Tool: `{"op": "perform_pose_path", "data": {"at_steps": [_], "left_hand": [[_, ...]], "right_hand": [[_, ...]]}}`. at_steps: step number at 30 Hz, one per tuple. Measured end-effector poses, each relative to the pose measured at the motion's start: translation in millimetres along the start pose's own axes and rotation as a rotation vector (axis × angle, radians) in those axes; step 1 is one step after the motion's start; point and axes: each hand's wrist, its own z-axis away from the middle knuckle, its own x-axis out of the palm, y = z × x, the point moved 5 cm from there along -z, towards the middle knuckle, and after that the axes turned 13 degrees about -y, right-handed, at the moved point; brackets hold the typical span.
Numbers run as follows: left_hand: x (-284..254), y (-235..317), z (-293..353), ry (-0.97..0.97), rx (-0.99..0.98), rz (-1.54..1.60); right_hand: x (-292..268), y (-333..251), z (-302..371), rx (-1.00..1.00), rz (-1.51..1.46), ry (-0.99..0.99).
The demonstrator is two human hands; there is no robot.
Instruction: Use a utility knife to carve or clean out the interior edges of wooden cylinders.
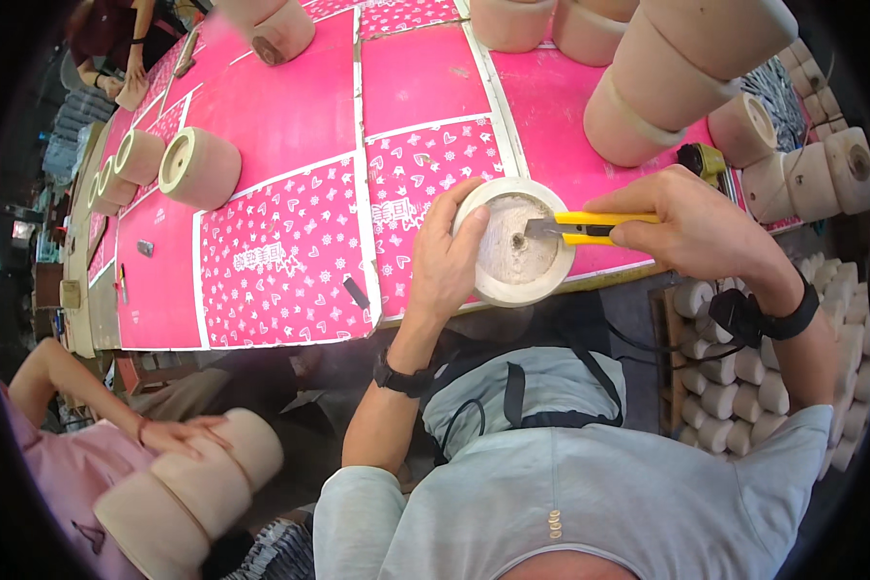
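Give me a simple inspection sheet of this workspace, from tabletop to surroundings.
Surface: table covered in plain and patterned pink, with white strips.
Job's things: pale round piece with a hollow face; yellow utility knife, its blade over the hollow.
Clutter: small dark strip near the front edge.
Hands: left hand holds the piece; right hand grips the knife.
Cables: dark cords near the right wrist.
Surroundings: co-worker's hand on stacked pieces, lower left; piled pale pieces, lower right.
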Motion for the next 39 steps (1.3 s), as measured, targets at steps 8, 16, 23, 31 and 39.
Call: {"op": "perform_pose_path", "data": {"at_steps": [8,16,23,31,39], "left_hand": [[-2.2,1.6,-0.3,-0.001,-0.017,-0.009],[0.5,46.0,28.5,-0.180,0.253,-0.750],[14.7,48.6,52.0,-0.358,0.297,-0.947],[-12.0,64.3,28.2,-0.287,0.252,-0.872],[-152.9,139.8,-67.7,0.089,0.113,-1.050]], "right_hand": [[17.6,31.4,-2.4,-0.053,-0.293,-0.033],[25.9,121.3,-0.8,-0.221,-0.740,0.384],[81.6,208.2,-68.1,-0.194,-0.977,0.464],[96.3,220.1,-95.4,-0.145,-0.388,0.721],[111.1,199.1,-91.9,-0.134,-0.083,0.844]]}}
